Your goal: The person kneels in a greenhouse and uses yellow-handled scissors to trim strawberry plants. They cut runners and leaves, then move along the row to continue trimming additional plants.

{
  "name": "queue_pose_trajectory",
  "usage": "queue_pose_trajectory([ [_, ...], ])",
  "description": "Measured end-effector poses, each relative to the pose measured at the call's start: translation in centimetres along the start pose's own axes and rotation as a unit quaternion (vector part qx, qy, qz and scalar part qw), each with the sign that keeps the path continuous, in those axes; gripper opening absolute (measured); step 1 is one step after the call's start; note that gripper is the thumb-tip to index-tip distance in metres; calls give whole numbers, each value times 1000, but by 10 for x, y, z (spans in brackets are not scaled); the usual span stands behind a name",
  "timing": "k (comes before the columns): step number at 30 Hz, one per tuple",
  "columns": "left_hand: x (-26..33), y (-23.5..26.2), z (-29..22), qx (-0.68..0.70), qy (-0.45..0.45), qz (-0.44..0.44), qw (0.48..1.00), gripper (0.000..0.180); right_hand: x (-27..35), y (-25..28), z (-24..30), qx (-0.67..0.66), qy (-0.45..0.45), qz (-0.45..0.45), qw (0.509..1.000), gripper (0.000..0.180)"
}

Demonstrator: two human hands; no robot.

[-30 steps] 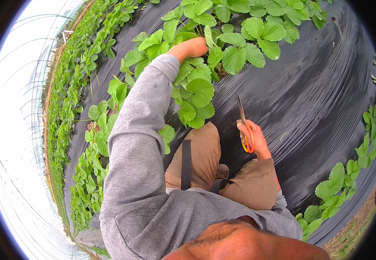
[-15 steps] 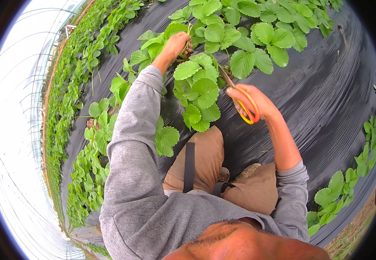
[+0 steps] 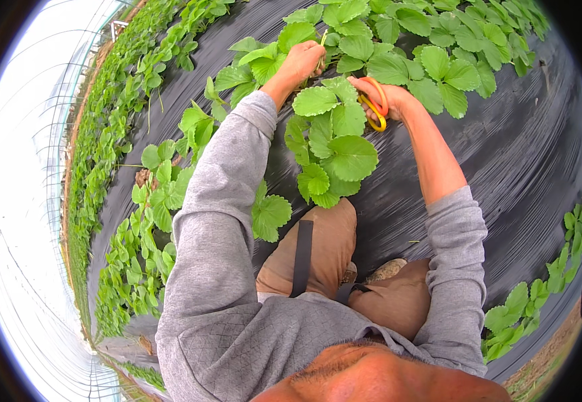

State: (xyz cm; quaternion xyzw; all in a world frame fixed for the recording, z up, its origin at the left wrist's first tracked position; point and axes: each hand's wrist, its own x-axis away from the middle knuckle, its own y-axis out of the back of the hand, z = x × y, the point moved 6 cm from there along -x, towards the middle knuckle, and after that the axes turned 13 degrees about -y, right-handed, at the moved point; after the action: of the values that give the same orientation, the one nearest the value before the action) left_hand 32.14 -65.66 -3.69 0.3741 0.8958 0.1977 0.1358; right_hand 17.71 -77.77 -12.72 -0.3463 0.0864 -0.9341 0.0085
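Among the green strawberry plants (image 3: 353, 158), my left hand (image 3: 303, 61) is closed on a small bunch of thin stems (image 3: 322, 44). Their tips stick up past my fingers. To its right, my right hand (image 3: 391, 100) grips scissors with orange and yellow handles (image 3: 378, 125). The scissor blades are hidden by leaves and my fingers, so I cannot tell whether they are apart. A leafy clump hangs between my two hands, just above my knee.
Black plastic film (image 3: 452, 161) covers the bed beneath the plants. More strawberry rows run along the left (image 3: 113, 114) and lower right (image 3: 515, 308). A translucent greenhouse wall with curved ribs (image 3: 23, 167) rises at far left. My bent knees (image 3: 324, 234) are close to the leaves.
My right hand has moved up and left with the scissors, whose blades have gone from view among the leaves. My left hand, still on the stems, appears slightly higher and further right.
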Motion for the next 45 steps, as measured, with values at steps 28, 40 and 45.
queue_pose_trajectory([
  [28,-3,0,2,25,-3,-48,999,22,-49,4,6,27,-15,15,999,64],
  [40,0,-2,11,28,9,-28,999,20,-40,4,21,18,27,-56,998,53],
  [45,4,5,14,29,30,-49,998,21,-45,6,11,27,7,-67,997,51],
])
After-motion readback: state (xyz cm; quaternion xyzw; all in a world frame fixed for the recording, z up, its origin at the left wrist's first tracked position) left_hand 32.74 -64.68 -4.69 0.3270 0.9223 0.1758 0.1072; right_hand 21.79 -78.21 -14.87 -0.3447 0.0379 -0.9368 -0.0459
